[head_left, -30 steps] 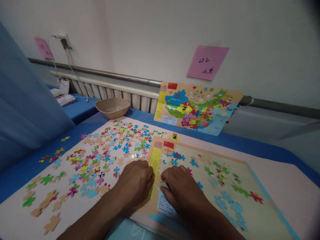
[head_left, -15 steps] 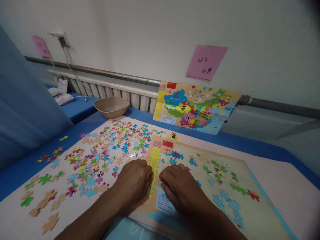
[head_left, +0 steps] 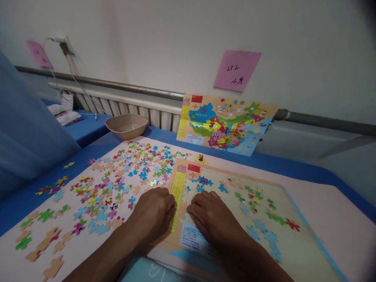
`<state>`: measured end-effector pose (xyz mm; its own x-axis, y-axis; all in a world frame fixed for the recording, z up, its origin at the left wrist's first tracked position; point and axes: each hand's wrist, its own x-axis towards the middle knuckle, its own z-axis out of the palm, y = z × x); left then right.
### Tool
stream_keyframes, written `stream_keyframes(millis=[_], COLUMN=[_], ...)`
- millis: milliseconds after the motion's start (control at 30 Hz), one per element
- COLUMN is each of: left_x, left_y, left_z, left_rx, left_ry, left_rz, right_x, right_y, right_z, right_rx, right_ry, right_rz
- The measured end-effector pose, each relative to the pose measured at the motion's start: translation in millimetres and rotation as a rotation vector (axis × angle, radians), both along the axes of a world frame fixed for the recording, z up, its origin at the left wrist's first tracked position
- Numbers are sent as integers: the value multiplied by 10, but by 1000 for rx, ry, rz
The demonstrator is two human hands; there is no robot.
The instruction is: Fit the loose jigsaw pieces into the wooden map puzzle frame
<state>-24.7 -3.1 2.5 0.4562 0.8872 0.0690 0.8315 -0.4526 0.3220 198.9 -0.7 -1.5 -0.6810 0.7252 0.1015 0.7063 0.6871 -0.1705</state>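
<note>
My left hand [head_left: 154, 209] is curled closed over the left border of the puzzle board [head_left: 232, 171], beside its yellow printed strip [head_left: 178, 188]. Just to the right, my right hand [head_left: 210, 215] bends down over the board, fingertips pressed together near the strip. Whatever either hand may hold is hidden under the fingers. Blue puzzle pieces [head_left: 222, 187] lie on the board above the right hand, including one with purple grapes [head_left: 203, 180]. Green pieces [head_left: 275, 217] and a light blue joined group [head_left: 266, 235] rest farther right on the board.
Many loose puzzle pieces [head_left: 101, 196] cover the pink sheet [head_left: 23, 262] at left. A finished map picture [head_left: 226, 123] leans against the wall rail [head_left: 141, 91]. Behind the loose pieces stands a beige basin [head_left: 126, 127]. A blue curtain [head_left: 26, 129] hangs at far left.
The camera view has turned slightly to the right, so everything appears shifted left. Both hands stay closed in nearly the same place over the board.
</note>
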Motion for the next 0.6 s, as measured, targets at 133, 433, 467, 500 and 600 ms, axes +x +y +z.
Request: stream_keyframes(millis=[133, 433, 467, 500, 600], left_x=[6, 23, 22, 22, 27], left_y=[-2, -6, -7, -8, -14], left_z=[-7, -16, -17, -17, -11], left_rx=[-6, -21, -21, -24, -36], left_ry=[6, 8, 9, 9, -7], left_rz=[-2, -5, -2, 3, 3], right_x=[-2, 4, 6, 6, 5], right_y=[7, -12, -11, -9, -3], right_z=[-20, -69, -71, -72, -71], right_rx=[29, 50, 54, 57, 41], right_ry=[9, 38, 38, 37, 29], right_rz=[12, 29, 28, 25, 9])
